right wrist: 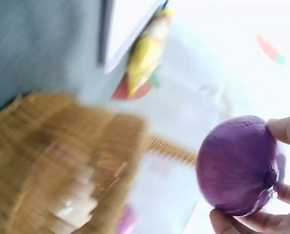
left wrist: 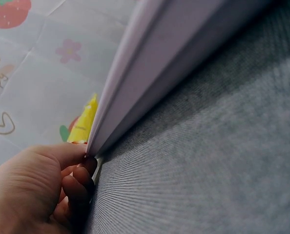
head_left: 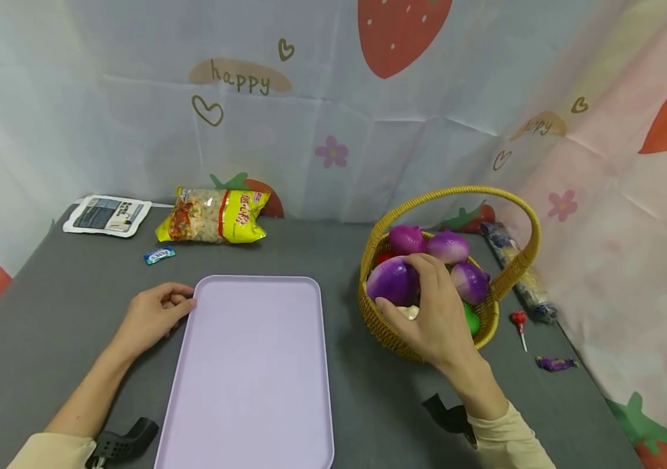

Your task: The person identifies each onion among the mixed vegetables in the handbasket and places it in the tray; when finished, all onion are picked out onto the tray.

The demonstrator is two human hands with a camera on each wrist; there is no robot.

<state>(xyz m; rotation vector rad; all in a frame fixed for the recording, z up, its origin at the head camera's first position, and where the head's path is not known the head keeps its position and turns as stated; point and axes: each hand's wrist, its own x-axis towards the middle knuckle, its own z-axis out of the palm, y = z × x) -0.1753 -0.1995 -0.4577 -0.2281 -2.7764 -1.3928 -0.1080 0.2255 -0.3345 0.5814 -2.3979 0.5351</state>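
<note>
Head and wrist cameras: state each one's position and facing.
Head: on the head, facing forward and down at the lilac rectangular tray and yellow woven basket; left hand, right hand and forearms show.
Left wrist: on that wrist, facing the tray's outer side; left hand shows.
Right wrist: on that wrist, facing the round purple onion and basket; part of right hand shows.
Shared: head and right wrist both show basket and onion.

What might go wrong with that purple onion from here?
Most likely, a slip: the right hand holds the round, shiny onion with its fingers alone. The basket's tall handle arches close by, so a careless lift might bump it and tip the basket. And if the onion were set on the flat tray, it might roll, as the rim looks low.
</note>
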